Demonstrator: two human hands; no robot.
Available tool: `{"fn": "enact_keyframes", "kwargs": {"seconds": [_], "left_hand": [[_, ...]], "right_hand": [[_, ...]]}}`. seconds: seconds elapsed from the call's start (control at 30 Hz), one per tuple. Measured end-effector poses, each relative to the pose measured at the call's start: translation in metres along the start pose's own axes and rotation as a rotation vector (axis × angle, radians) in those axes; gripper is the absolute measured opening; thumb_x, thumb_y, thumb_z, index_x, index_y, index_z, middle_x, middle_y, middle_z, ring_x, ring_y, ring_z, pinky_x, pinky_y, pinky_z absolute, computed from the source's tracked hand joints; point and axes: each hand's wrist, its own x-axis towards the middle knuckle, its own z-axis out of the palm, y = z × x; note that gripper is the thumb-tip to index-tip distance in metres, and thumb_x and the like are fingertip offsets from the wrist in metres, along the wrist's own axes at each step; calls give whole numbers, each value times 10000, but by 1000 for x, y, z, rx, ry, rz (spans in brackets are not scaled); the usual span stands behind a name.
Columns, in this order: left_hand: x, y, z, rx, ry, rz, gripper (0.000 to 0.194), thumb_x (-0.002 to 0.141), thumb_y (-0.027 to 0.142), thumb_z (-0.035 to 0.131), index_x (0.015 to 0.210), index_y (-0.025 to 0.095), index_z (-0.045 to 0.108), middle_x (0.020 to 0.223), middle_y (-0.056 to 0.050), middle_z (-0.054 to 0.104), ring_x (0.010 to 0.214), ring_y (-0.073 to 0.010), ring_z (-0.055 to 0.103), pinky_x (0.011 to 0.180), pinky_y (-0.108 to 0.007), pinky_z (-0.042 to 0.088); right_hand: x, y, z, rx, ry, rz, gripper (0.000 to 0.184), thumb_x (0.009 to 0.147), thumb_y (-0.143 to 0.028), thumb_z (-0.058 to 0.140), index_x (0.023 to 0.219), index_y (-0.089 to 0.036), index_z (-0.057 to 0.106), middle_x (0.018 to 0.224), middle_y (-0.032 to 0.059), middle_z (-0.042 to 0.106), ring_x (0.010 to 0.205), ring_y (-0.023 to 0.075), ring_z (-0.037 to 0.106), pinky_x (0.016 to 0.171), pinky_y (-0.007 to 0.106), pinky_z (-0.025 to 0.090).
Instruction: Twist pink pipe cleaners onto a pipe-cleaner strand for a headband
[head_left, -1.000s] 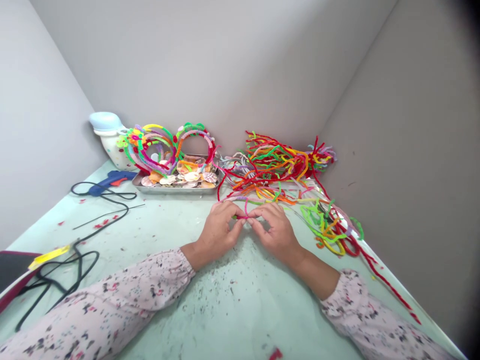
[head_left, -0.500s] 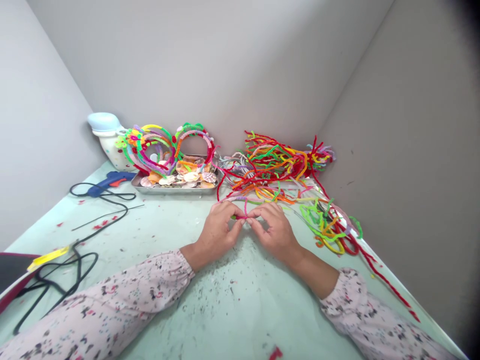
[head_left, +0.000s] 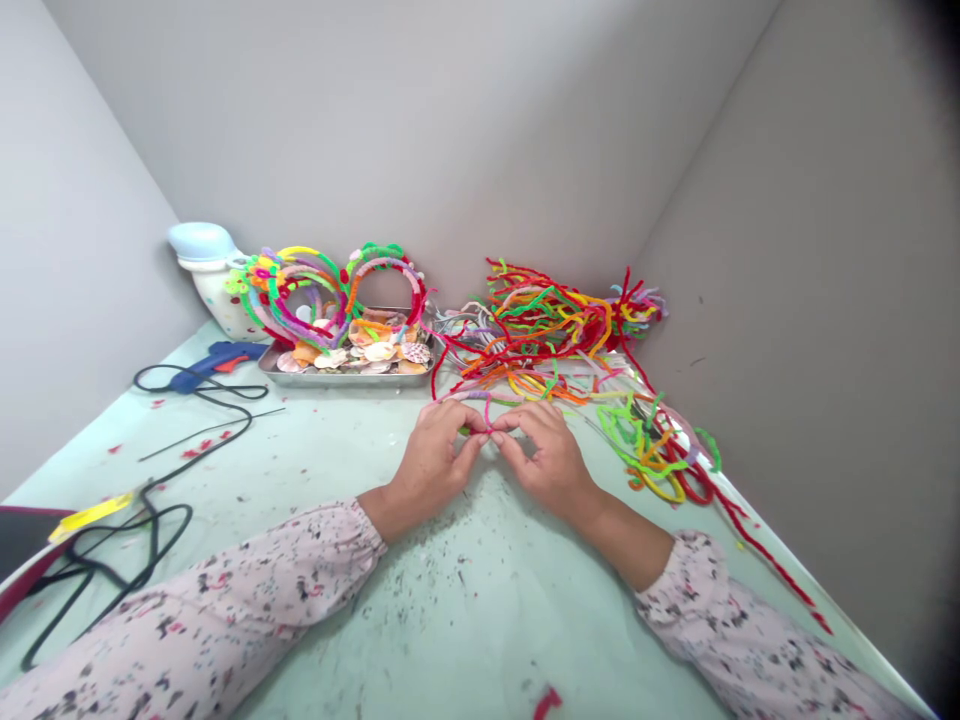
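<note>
"What do the hands have hold of?"

"A pink strand (head_left: pixel 488 412). The left grip (head_left: pixel 429 455) is pinched closed on it, thumb against finger, and the right grip (head_left: pixel 546 458) is pinched too, at the same spot, fingertips nearly meeting."

"So where does the strand run?"

"It sits between the two grips, with a piece rising just past the fingertips. Most of the rest is hidden by the fingers."

"And close by?"

"Bare table (head_left: pixel 480 610) on the near side of the grips, with a red scrap (head_left: pixel 547 702) well toward the person. To the right of the right grip lies a tangle (head_left: pixel 637 445) of green and yellow loops."

"Beyond the grips?"

"Straight past and to the right, a heap (head_left: pixel 555 318) of strands, mostly red and orange. Past the left grip, a metal tray (head_left: pixel 352 380) of shells (head_left: pixel 379 352), with colored hoops (head_left: pixel 379 250) standing up at it."

"Farther left of the grips?"

"A blue glue gun (head_left: pixel 199 372), a black cord (head_left: pixel 155 532) looping nearer the person, and behind the gun a pale bottle (head_left: pixel 217 292) against the wall (head_left: pixel 420 130)."
</note>
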Motion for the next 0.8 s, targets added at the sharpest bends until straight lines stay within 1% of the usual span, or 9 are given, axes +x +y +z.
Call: {"fn": "enact_keyframes", "kwargs": {"seconds": [0.17,0.53,0.8], "left_hand": [[0,-2,2,18,32,-20,35,845,174,546,876,183,531,861,-22,595,859,-176,530,837,-340,400],[0,-1,2,27,22,1,38,855,185,534,893,185,536,870,-28,602,861,-180,533,838,-353,405],[0,-1,2,33,30,-3,38,859,209,546,888,185,542,871,-17,607,863,-171,538,850,-344,386]], "right_hand": [[0,1,0,-5,-4,1,72,852,-235,563,908,-221,607,883,34,653,930,218,558,838,387,413],[0,0,-1,-1,-14,2,57,856,-244,558,882,-224,604,862,33,643,889,211,554,810,383,417],[0,2,0,-14,-1,-1,70,862,-245,551,899,-223,606,877,35,646,935,220,549,838,390,409]]}}
